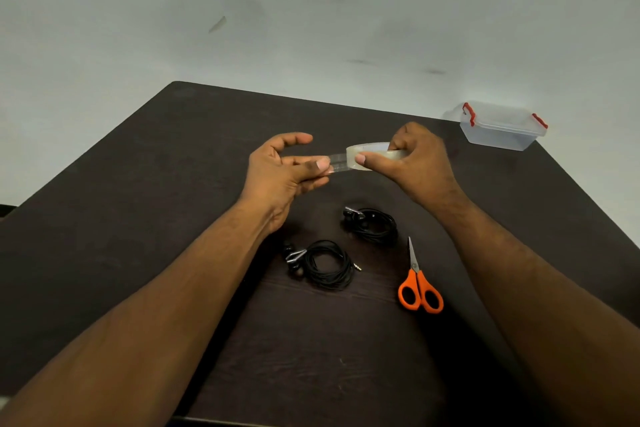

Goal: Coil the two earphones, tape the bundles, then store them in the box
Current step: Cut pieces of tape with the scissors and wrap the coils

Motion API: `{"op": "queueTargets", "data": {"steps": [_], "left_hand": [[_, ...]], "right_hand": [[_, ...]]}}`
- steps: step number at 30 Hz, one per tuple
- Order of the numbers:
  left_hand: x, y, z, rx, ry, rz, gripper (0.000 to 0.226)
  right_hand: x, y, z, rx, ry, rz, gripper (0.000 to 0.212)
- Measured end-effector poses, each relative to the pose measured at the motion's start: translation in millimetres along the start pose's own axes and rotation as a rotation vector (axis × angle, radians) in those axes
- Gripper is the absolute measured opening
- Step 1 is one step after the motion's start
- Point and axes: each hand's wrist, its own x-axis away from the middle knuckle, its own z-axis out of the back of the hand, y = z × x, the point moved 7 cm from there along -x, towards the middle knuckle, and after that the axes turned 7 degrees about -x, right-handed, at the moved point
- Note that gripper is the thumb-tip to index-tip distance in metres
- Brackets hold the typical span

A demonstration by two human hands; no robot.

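Head view looks down along two bare forearms over a dark bench [138, 184], with both hands raised above its middle. The right hand [415, 163] holds a roll of clear tape [372, 152], its grip closed round the ring with the thumb lying across the near face and the fingers curled over the far side. The left hand [284, 166] pinches the free end of the tape between thumb and fingertips, its index finger lifted apart from the rest, so that a short strip of tape [337, 162] is stretched between the two hands. Below the hands, on the bench, lie two coiled black earphones. The far earphone coil [375, 225] sits near the middle of the bench, under the right wrist, with its earbuds at its left side. The near earphone coil [327, 263] lies closer to the near edge and a little to the left, with its earbuds at its left and its plug pointing right. Orange-handled scissors [417, 282] lie closed just right of the coils, blades pointing toward the far edge. A clear plastic box [502, 130] with red clasps stands at the far right corner of the bench, well apart from the coils; whether its lid is latched cannot be told.
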Motion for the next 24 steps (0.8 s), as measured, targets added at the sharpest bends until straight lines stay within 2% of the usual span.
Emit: {"op": "queueTargets", "data": {"steps": [4,9,13,16,18,24], "left_hand": [[-2.2,6.2,6.4,-0.096,0.031,-0.076,0.042],[-5.5,10.0,15.3,-0.299,0.113,-0.174,0.029],[-7.8,6.4,18.1,-0.455,0.17,-0.211,0.024],[-12.7,5.4,28.4,-0.476,0.246,-0.216,0.015],[-17.7,3.7,39.6,-0.461,0.266,-0.207,0.014],[-21.0,-19.2,18.2,-0.555,0.133,-0.146,0.011]], "right_hand": [[-2.5,17.9,7.3,-0.112,-0.031,-0.024,0.054],[-2.9,35.2,14.6,-0.085,-0.149,-0.006,0.048],[-2.6,47.7,9.3,0.075,-0.314,0.027,0.03],[-3.5,59.2,12.4,0.235,-0.414,0.074,0.026],[-2.1,71.8,23.5,0.268,-0.415,0.05,0.024],[3.2,68.7,25.9,0.262,-0.352,0.092,0.026]]}}
